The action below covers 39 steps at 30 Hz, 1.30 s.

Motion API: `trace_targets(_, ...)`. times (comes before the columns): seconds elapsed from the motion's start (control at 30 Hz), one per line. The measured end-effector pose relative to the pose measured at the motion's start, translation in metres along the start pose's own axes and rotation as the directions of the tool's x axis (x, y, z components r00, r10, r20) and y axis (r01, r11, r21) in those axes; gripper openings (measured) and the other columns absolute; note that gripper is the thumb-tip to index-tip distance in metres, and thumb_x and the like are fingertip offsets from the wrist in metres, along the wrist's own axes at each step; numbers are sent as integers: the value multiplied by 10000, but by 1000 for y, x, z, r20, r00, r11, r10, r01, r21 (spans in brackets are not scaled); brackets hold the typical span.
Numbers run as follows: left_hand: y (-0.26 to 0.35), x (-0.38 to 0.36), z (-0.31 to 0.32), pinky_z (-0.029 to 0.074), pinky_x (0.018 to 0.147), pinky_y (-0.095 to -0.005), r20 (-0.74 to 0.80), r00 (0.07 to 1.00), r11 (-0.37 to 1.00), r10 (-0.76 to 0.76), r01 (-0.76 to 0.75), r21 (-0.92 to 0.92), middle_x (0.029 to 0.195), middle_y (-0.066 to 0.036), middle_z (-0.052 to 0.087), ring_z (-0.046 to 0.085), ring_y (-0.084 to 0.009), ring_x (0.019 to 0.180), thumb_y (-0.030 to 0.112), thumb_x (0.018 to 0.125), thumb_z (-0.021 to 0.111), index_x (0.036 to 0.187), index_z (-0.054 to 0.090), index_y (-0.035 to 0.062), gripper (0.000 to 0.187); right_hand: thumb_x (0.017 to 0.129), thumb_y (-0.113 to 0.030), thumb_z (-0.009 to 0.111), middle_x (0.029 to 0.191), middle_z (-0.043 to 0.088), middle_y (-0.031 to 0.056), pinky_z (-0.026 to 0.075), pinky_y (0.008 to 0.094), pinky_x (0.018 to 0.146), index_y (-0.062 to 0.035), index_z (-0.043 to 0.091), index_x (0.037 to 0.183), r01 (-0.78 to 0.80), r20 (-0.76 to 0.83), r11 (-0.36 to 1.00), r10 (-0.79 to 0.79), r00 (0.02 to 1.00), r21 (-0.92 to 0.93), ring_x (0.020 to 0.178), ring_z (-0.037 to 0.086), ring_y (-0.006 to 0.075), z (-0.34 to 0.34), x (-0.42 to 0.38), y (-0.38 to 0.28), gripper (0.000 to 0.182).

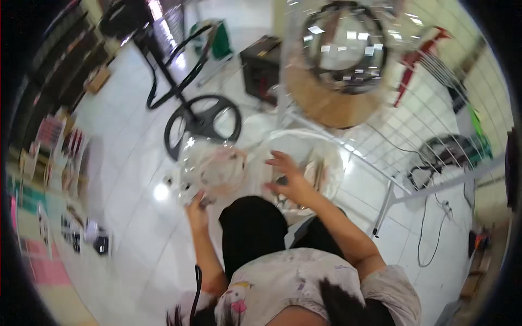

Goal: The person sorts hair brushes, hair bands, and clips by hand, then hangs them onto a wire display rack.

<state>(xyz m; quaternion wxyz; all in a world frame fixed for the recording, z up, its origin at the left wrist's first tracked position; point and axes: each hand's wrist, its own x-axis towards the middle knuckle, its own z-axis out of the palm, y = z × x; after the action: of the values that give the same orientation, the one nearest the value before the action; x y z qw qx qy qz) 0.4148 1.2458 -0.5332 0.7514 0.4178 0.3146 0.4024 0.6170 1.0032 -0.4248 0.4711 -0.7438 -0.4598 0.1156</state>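
Observation:
My left hand point(197, 209) is closed at the lower edge of a clear plastic bag point(215, 168), which is shiny and blurred; something round and pinkish shows through it. To its right, my right hand point(293, 182) has its fingers spread and holds nothing that I can see. It is over the near left part of a whitish, round, open container point(341, 155), whose rim looks like plastic. Brownish and pale items point(314, 173) lie inside the container, too smeared to name. My right hand covers part of them.
A black stand with a wheel-shaped base point(231, 117) is ahead. A white wire grid rack point(435, 122) with a plastic-wrapped round thing point(345, 108) stands at right. Cables point(421, 239) lie on the tiled floor. Shelves with small goods point(54, 136) line the left side.

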Motion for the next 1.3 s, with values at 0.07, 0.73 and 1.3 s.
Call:
trace_targets(0.07,53,4,22,510,797,-356,222,964,985,149,-126,-115,1089,-97,600,594,-208,976,-1,791,618,1206,511,-3,429,709,-266,801,1467,232,148,296,427,1072,-94,237,1419,108,-37,967,-102,994,231,1355,251,281,-3,25,-44,923)
trace_targets(0.73,48,-155,185,525,801,-398,577,800,977,-163,214,-20,1137,-112,551,580,-245,1014,-89,705,636,1283,401,48,639,882,-169,604,1148,463,125,394,310,856,-30,495,1109,-11,-830,1000,6,558,0,1022,456,193,-88,-87,-79,287)
trace_targets(1.3,22,-125,172,532,808,-390,609,732,904,-306,424,-57,1081,-123,557,602,-259,941,-73,704,602,1299,379,55,648,918,-47,525,854,589,141,528,274,445,-50,365,967,410,-975,905,23,219,113,560,583,151,-191,-160,-86,168)
